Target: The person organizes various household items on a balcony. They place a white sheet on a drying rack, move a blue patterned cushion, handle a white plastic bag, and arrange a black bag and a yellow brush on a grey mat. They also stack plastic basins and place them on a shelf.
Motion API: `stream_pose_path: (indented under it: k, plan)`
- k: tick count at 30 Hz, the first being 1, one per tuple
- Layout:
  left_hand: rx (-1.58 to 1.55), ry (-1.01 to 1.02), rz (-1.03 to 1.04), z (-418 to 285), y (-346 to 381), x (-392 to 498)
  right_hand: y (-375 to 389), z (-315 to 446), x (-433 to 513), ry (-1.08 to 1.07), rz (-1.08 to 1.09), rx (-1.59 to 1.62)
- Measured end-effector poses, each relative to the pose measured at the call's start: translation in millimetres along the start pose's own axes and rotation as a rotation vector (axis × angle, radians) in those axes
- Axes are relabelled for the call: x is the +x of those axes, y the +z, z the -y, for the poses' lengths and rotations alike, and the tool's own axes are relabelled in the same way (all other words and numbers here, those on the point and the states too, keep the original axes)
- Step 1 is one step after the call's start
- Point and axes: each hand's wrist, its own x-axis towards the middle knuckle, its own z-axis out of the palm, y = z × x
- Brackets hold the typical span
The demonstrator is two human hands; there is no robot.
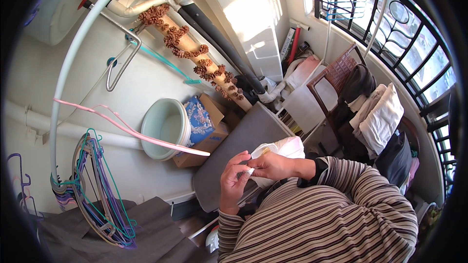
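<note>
In the head view both my hands meet in front of my striped shirt. My left hand (235, 182) pinches a small piece of white material (250, 171) between thumb and finger. Right beside it, my right hand (272, 165) is closed on part of a white bag-like item (290, 147), which looks like thin cloth or plastic. That item spreads out behind my right hand, over the edge of a grey padded board (252, 131). What exactly lies between the fingertips is partly hidden.
Plastic hangers (102, 197) hang in a bunch at the left, near a pink hanger (146, 137). Pale buckets (164, 129) stand by a cardboard box (212, 140). A wicker chair (338, 80) and folded clothes (380, 120) are at the right, below a barred window (398, 29).
</note>
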Motion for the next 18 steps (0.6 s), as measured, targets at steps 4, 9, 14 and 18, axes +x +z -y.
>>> stream_pose_path:
  k: [4,9,14,18]
  plan:
    - [0.008,-0.199,0.028,26.7,21.4,-20.5,0.2,-1.3,3.3,-0.049,-0.013,0.076]
    - [-0.123,-0.402,-0.105,71.1,10.7,-34.3,-0.7,6.2,11.0,-0.023,-0.054,0.099]
    - [-0.728,-0.476,-0.139,76.8,-5.1,-29.5,-16.0,17.9,13.1,0.12,-0.088,0.425]
    - [-0.044,-0.499,-0.001,66.2,10.3,-29.6,4.9,26.6,32.8,-0.108,0.03,0.204]
